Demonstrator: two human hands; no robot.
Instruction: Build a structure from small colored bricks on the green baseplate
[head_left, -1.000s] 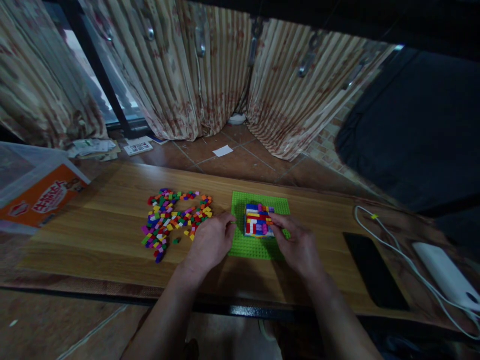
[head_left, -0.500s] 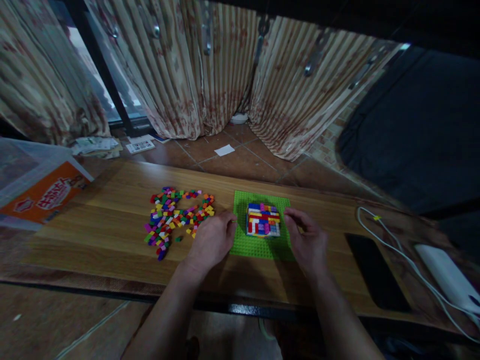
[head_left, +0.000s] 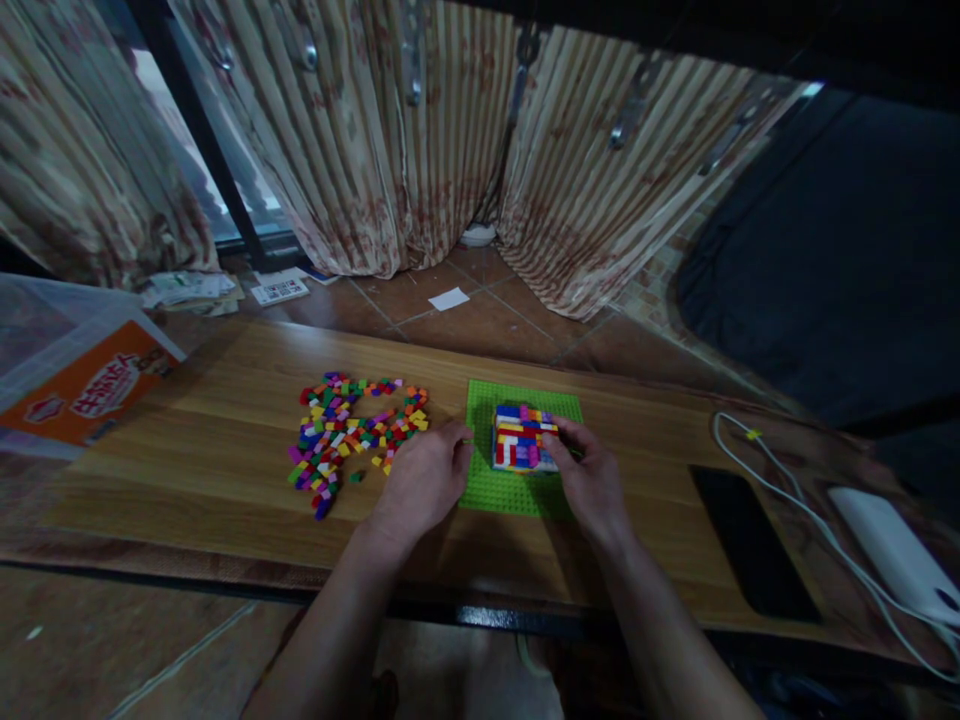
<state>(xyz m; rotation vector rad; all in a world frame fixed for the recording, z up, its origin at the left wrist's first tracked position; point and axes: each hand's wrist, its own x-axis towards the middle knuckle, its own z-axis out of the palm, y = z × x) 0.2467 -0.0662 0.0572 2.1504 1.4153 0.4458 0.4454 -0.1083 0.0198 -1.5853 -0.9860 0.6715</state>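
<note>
A green baseplate (head_left: 501,490) lies on the wooden table (head_left: 210,460). On it stands a small multicoloured brick block (head_left: 519,437). My right hand (head_left: 592,480) is at the block's right side, fingers curled and touching its near right corner. My left hand (head_left: 421,482) rests on the table at the plate's left edge, fingers loosely curled and pressing on the plate's rim. A pile of small loose bricks (head_left: 349,432) in many colours lies to the left of my left hand.
An orange and white box (head_left: 90,385) under clear plastic sits at the table's far left. At the right lie a black phone (head_left: 750,545), a white cable (head_left: 795,500) and a white power bank (head_left: 892,555). Curtains and a tiled floor are beyond the table.
My right hand drew back to the right of the block half a second ago and has now come back against its right side. My left hand has stayed put.
</note>
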